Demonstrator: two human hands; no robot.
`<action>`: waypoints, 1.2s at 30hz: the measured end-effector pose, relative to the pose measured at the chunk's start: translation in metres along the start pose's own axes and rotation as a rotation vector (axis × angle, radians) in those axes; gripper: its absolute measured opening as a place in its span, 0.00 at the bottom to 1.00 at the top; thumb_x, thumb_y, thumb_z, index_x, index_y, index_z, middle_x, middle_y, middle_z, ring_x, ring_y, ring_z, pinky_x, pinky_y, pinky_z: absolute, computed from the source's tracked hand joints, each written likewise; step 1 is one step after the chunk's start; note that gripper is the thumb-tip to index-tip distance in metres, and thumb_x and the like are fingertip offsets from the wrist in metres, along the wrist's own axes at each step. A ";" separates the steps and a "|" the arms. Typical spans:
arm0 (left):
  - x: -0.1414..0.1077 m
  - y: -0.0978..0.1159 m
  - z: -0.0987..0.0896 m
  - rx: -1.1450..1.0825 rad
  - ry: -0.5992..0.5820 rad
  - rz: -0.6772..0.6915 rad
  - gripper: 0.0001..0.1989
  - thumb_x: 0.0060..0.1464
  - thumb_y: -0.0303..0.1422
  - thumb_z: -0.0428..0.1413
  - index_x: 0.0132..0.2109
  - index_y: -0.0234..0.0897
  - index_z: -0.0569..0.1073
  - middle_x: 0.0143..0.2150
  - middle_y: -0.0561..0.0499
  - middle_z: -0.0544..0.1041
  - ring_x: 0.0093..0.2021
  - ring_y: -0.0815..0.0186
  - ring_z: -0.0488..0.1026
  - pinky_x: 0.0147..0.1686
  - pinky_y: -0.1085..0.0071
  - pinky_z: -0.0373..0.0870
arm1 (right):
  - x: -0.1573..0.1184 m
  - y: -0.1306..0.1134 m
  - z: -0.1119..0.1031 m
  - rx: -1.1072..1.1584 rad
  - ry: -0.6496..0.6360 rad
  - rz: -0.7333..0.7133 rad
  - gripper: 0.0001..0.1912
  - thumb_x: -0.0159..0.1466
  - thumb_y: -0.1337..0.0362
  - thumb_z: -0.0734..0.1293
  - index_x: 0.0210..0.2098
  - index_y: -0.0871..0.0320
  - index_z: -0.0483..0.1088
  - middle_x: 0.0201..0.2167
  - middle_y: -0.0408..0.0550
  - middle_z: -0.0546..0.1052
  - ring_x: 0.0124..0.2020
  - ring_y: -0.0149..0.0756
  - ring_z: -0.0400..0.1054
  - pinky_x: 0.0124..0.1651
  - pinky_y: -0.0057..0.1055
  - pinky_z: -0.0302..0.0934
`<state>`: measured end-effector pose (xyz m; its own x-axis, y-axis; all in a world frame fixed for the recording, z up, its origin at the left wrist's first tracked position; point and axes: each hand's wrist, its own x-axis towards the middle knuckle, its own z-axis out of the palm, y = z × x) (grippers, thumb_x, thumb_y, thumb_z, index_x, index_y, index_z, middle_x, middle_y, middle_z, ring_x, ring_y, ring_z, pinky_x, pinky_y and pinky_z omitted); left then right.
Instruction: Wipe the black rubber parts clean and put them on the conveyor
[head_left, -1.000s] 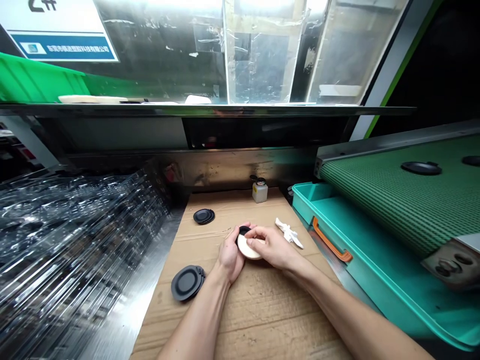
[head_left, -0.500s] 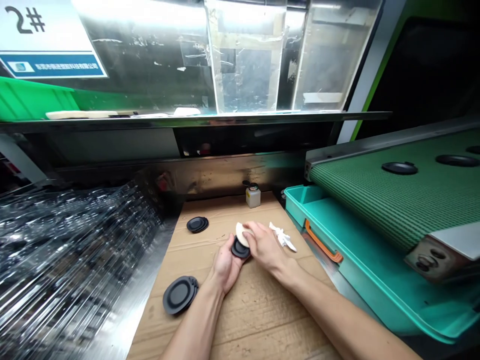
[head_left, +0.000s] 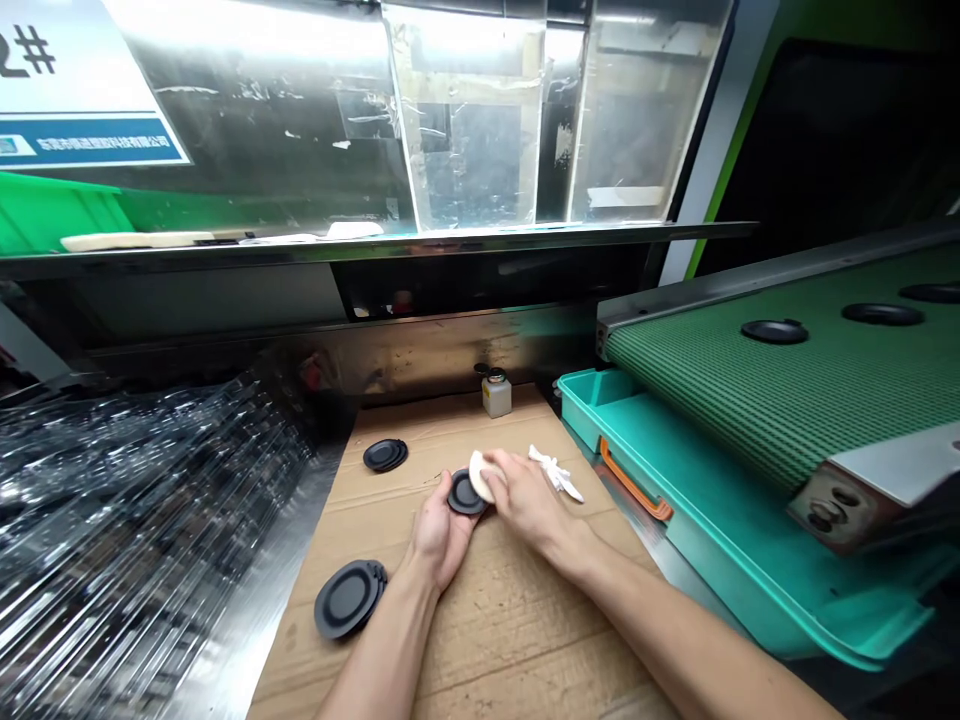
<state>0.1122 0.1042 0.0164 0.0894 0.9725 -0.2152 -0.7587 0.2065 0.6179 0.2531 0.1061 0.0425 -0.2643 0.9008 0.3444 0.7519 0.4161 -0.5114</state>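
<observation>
Above the middle of the cardboard sheet (head_left: 499, 625), the left hand (head_left: 436, 535) supports a black disc (head_left: 461, 493), thumb at its rim; the fingers beneath are mostly hidden, so their spread cannot be told. The right hand (head_left: 529, 505), also above the sheet's middle, pinches a cream round pad (head_left: 478, 476) between thumb and fingers, the pad overlapping the disc's right side (contact pressure cannot be told). On the sheet's left side lie a larger dark disc stack (head_left: 346, 600) and, farther back, a smaller dark disc stack (head_left: 384, 456). A white bottle (head_left: 497, 400) stands at the sheet's far edge; a crumpled white item (head_left: 555, 474) lies on its right side. A teal tray (head_left: 757, 610) sits right of the sheet.
</observation>
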 end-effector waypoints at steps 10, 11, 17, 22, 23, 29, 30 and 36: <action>-0.003 -0.002 0.001 -0.101 -0.021 -0.032 0.16 0.63 0.35 0.47 0.50 0.31 0.73 0.54 0.39 0.75 0.54 0.57 0.72 0.56 0.59 0.68 | -0.006 -0.027 0.020 -0.261 -0.087 0.166 0.21 0.70 0.48 0.52 0.55 0.52 0.61 0.37 0.53 0.78 0.36 0.43 0.73 0.39 0.33 0.57; -0.003 -0.002 0.001 -0.102 -0.037 -0.027 0.16 0.63 0.35 0.47 0.50 0.32 0.73 0.55 0.40 0.74 0.55 0.57 0.72 0.57 0.59 0.68 | -0.007 -0.030 0.020 -0.265 -0.093 0.176 0.21 0.70 0.49 0.51 0.55 0.53 0.61 0.38 0.53 0.78 0.36 0.42 0.73 0.39 0.32 0.57; -0.003 0.000 0.001 -0.087 -0.032 -0.031 0.16 0.64 0.34 0.47 0.49 0.30 0.74 0.54 0.38 0.75 0.54 0.56 0.72 0.57 0.60 0.68 | -0.004 -0.028 0.016 -0.280 -0.102 0.178 0.21 0.70 0.49 0.52 0.53 0.54 0.62 0.38 0.53 0.78 0.36 0.42 0.73 0.39 0.32 0.57; -0.003 0.000 -0.001 -0.080 -0.022 -0.017 0.16 0.64 0.33 0.46 0.49 0.29 0.74 0.53 0.37 0.75 0.54 0.57 0.72 0.55 0.60 0.70 | -0.006 -0.021 0.012 -0.272 -0.051 0.186 0.20 0.70 0.51 0.52 0.53 0.54 0.63 0.38 0.53 0.78 0.36 0.43 0.73 0.37 0.32 0.56; -0.003 0.000 -0.001 -0.079 -0.029 -0.025 0.16 0.64 0.33 0.46 0.49 0.29 0.74 0.53 0.38 0.75 0.54 0.57 0.72 0.55 0.60 0.70 | -0.007 -0.020 0.012 -0.250 -0.057 0.143 0.20 0.70 0.51 0.53 0.53 0.54 0.63 0.37 0.52 0.78 0.35 0.43 0.73 0.36 0.32 0.56; -0.001 0.002 -0.002 -0.084 0.017 -0.005 0.16 0.64 0.33 0.45 0.49 0.30 0.73 0.52 0.37 0.76 0.52 0.56 0.74 0.52 0.58 0.72 | -0.004 0.001 0.002 0.032 0.027 0.086 0.17 0.68 0.52 0.59 0.50 0.53 0.67 0.33 0.47 0.78 0.33 0.38 0.71 0.35 0.30 0.57; 0.000 0.003 -0.002 -0.081 0.026 -0.003 0.16 0.65 0.33 0.45 0.49 0.30 0.73 0.52 0.37 0.76 0.52 0.56 0.74 0.52 0.58 0.73 | -0.002 0.007 0.000 0.129 0.032 0.087 0.17 0.67 0.53 0.60 0.49 0.54 0.67 0.32 0.46 0.78 0.32 0.37 0.71 0.35 0.29 0.57; -0.002 -0.002 0.002 -0.018 -0.007 -0.001 0.14 0.63 0.33 0.49 0.49 0.31 0.73 0.51 0.38 0.76 0.52 0.56 0.73 0.54 0.56 0.71 | 0.006 0.018 0.001 0.554 -0.137 0.050 0.14 0.64 0.57 0.63 0.44 0.57 0.73 0.35 0.45 0.78 0.33 0.33 0.71 0.34 0.26 0.61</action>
<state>0.1153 0.1020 0.0172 0.0946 0.9730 -0.2106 -0.7703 0.2056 0.6036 0.2642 0.1190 0.0345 -0.3400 0.9136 0.2231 0.3465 0.3423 -0.8734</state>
